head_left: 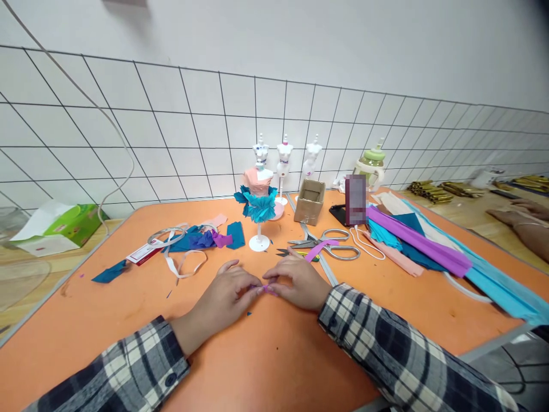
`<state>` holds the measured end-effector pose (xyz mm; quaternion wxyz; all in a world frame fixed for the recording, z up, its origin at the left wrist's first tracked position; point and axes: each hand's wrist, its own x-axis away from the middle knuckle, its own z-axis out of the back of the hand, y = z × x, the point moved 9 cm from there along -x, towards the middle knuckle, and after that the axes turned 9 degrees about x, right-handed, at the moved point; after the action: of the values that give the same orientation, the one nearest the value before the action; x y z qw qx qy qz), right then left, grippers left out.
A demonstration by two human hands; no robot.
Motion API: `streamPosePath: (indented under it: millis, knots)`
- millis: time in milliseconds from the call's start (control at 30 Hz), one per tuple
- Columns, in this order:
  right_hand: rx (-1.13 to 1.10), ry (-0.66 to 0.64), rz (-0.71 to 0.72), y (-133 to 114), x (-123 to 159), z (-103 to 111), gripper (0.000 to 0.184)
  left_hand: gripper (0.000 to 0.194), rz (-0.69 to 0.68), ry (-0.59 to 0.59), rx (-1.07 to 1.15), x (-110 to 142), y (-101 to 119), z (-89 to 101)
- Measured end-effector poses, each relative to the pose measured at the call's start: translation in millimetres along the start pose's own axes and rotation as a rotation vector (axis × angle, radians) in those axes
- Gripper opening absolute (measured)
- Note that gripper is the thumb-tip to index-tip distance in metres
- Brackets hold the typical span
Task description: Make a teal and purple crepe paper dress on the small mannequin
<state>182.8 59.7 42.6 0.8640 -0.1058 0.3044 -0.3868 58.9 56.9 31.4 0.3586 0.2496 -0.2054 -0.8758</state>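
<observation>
Between my fingertips, low over the orange table (pixel 240 355), is a narrow purple crepe paper strip (pixel 269 289). My left hand (pixel 229 292) pinches one end of it, and my right hand (pixel 298 280) pinches it from the other side. A length of purple paper (pixel 316 249) shows beyond my right hand, lying across the scissors (pixel 343 250); whether it joins the pinched piece I cannot tell. Straight ahead stands a small white dress form (pixel 259 243) wearing a pink paper top (pixel 256 182) and a ruffled teal paper skirt (pixel 257 205).
More small dress forms (pixel 285 154) stand behind, beside a cardboard box (pixel 309 201). Paper scraps (pixel 197 239) and ribbon rolls lie on the left. Folded crepe paper (pixel 420 240), a phone (pixel 355 200) and a green-lidded bottle (pixel 371 163) are on the right. Another person's hand (pixel 517 220) rests at far right.
</observation>
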Motion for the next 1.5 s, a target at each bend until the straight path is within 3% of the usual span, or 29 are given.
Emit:
streamPosePath:
  millis: [100,167,267,333,400,467,600,867,1000,1133,1333,1500]
  knots:
    - [0.009,0.003,-0.008,0.9,0.1,-1.4,0.005,0.020,-0.013,0.017,0.018,1.2,2.7,2.0]
    - [-0.007,0.042,-0.048,5.4,-1.3,2.6,0.005,0.021,0.031,0.100,0.092,-3.2,-6.8,10.0]
    - [-0.031,0.114,-0.087,11.8,-4.9,12.1,0.006,0.031,0.207,0.359,0.267,-20.1,-46.6,29.6]
    - [-0.012,0.153,-0.077,12.5,-7.3,17.2,0.006,0.049,0.279,0.506,0.371,-39.0,-74.4,36.1]
    - [0.019,0.173,-0.051,11.2,-8.8,18.2,0.005,0.062,0.317,0.528,0.444,-64.4,-94.9,31.0]
    - [0.039,0.170,-0.019,9.1,-9.1,15.1,0.005,0.055,0.304,0.482,0.474,-88.2,-103.2,22.0]
    - [0.027,0.166,0.039,4.2,-7.7,11.4,0.008,0.042,0.273,0.390,0.509,-102.1,-99.3,10.1]
    - [-0.263,0.324,-0.077,-31.3,-37.9,51.4,0.010,0.034,0.282,0.409,0.453,-48.5,-75.6,25.3]
    - [-0.296,0.307,-0.067,-55.4,-65.7,55.2,0.008,0.028,0.350,0.482,0.406,-32.4,-73.3,31.6]
    - [-0.268,0.438,-0.230,-32.6,-71.9,56.0,0.018,0.028,0.388,0.495,0.439,-29.7,-69.4,28.7]
    - [-0.244,0.485,-0.322,-1.9,-68.6,59.1,0.029,0.030,0.369,0.458,0.521,-33.5,-67.3,19.4]
    - [-0.135,0.450,-0.393,1.5,-68.3,65.4,0.066,0.031,0.351,0.444,0.504,-34.7,-70.8,18.6]
